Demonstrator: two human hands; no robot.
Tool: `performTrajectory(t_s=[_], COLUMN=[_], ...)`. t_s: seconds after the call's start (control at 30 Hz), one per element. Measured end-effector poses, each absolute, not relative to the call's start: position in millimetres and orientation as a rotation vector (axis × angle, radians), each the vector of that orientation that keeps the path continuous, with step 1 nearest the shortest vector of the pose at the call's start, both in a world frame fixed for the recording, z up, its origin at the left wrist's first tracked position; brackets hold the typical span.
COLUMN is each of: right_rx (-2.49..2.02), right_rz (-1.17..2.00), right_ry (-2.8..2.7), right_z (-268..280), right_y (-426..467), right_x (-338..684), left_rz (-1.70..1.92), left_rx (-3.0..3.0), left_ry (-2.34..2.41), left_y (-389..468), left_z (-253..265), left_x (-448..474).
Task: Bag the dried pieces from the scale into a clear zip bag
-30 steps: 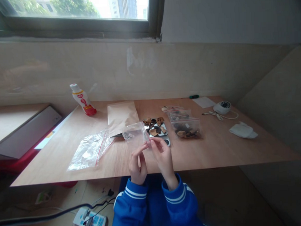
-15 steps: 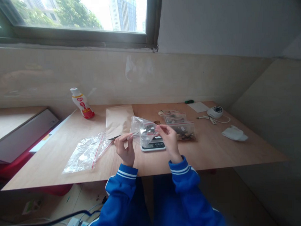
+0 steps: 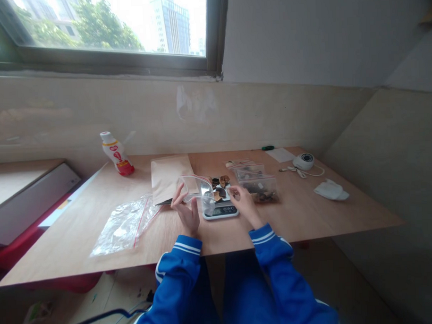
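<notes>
My left hand (image 3: 187,216) holds a clear zip bag (image 3: 201,186) with a red seal line, its mouth spread wide, over the left side of a digital kitchen scale (image 3: 221,213). Brown and dark dried pieces (image 3: 224,181), perhaps dried mushroom or peel, lie on the scale's platform. At the right edge of the platform is my right hand (image 3: 245,204), its fingertips drawn together beside the dried pieces. What they grip, if anything, is too small to make out.
Filled zip bags (image 3: 263,191) stand right of the scale. To the left lie a brown paper envelope (image 3: 170,175) and a large clear bag (image 3: 119,227), with a bottle (image 3: 117,156) behind. A white dome camera (image 3: 304,161) and a crumpled tissue (image 3: 331,190) are at the right.
My right hand has let go of the bag and moved down to the scale's right edge. The bag's mouth has opened, and the dried pieces show more plainly.
</notes>
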State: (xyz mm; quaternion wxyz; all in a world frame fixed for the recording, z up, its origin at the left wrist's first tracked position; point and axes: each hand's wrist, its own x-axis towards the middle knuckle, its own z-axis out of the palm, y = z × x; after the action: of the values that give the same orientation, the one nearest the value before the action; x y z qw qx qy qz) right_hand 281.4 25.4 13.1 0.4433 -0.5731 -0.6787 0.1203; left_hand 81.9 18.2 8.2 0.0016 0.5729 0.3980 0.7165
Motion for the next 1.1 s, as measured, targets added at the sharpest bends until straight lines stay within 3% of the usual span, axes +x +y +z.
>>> performTrajectory(t_s=[0.17, 0.33, 0.43, 0.63, 1.1], right_rx=[-1.337, -1.04, -1.074, -1.372, -1.396], right_rz=[0.345, 0.58, 0.62, 0.348, 0.299], right_ry=[-1.421, -1.712, -1.702, -1.85, -1.792], right_z=[70, 112, 92, 30, 11], right_y=[23, 23, 29, 34, 30], right_x=[265, 241, 244, 257, 255], left_rz=[2.204, 2.185, 2.148, 2.126, 2.118], left_rx=[1.709, 1.711, 1.67, 1.593, 1.642], left_ry=[1.306, 1.273, 1.265, 1.252, 1.196], left_y=[19, 21, 21, 20, 20], left_z=[6, 0, -3, -4, -6], left_x=[82, 82, 82, 83, 83])
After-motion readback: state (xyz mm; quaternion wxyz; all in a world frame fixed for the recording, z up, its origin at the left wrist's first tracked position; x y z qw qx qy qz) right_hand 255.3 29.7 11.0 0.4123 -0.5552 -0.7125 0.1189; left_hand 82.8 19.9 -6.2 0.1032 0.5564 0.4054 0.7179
